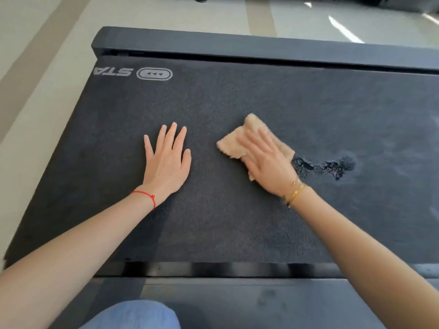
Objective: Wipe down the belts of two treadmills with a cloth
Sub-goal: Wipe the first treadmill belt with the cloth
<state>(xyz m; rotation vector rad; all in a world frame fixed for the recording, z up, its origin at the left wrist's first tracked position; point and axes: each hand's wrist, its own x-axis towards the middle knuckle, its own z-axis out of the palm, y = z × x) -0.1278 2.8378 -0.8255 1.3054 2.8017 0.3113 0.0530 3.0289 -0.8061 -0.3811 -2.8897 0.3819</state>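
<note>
A dark textured treadmill belt (225,222) fills most of the view. My left hand (166,160) lies flat on it, fingers straight and spread, left of centre. My right hand (266,160) presses a crumpled beige cloth (240,141) flat onto the belt with straight fingers; the cloth sticks out beyond the fingertips to the upper left. Just right of that hand a wet, shiny dark patch (327,167) marks the belt.
A black side rail (261,47) runs along the far edge of the belt and another rail (213,270) along the near edge. A white logo (154,74) is printed at the belt's far left. Pale floor (47,67) lies beyond. My blue-clad knee (137,315) shows at the bottom.
</note>
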